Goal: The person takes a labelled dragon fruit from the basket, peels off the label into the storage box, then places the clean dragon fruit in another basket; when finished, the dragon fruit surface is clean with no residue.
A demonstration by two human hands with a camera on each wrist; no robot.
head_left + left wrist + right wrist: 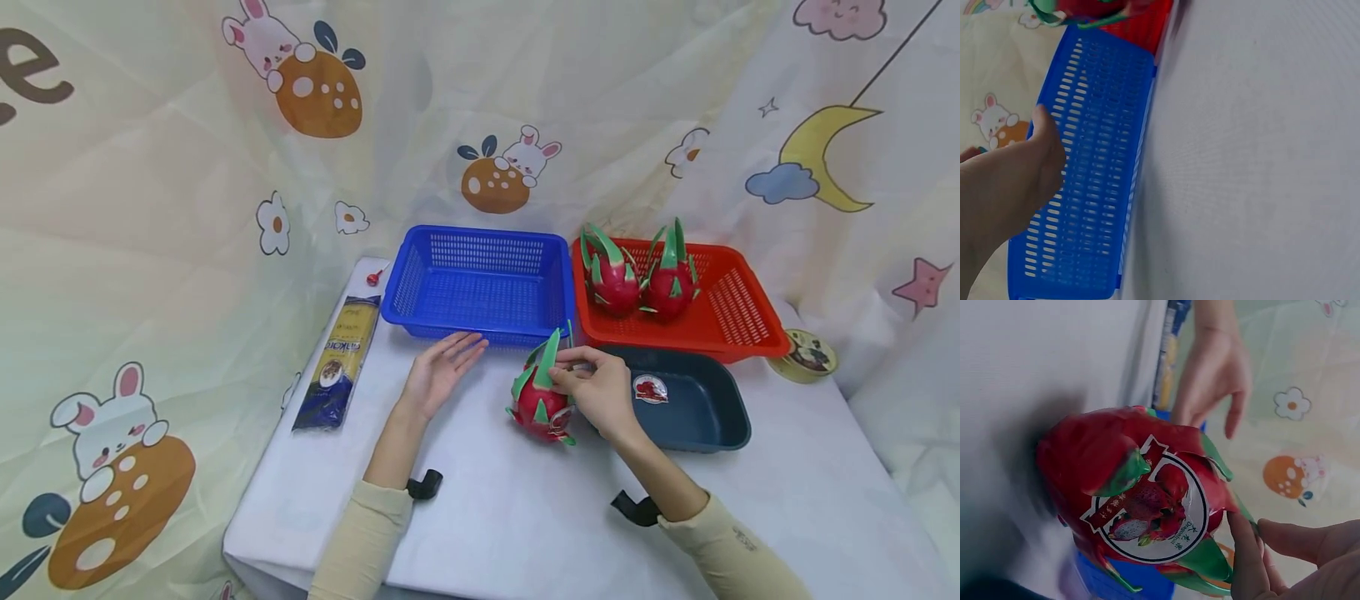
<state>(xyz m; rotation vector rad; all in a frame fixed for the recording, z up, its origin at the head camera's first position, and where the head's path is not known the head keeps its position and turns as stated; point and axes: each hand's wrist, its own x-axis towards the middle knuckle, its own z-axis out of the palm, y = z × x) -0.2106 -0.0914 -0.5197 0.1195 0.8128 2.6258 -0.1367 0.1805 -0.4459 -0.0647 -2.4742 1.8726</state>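
Observation:
A red dragon fruit [542,410] with green leaf tips hangs by its top from my right hand [600,388], whose thumb and fingers pinch the green leaves. In the right wrist view the dragon fruit [1147,487] shows a round printed label on its side. My left hand [441,371] is held palm up with fingers extended, in front of the blue basket [480,321] and left of the fruit, holding nothing. The left wrist view shows that hand [1016,181] before the blue basket [1085,162]. Two more dragon fruits [615,283] sit in the red basket [735,342].
A dark blue-green tray [720,433] with a sticker stands right of the held fruit. A round tin [806,357] is at the far right. On the left lie a pasta packet [341,358] and a small red item [373,278]. A printed curtain [420,108] hangs behind.

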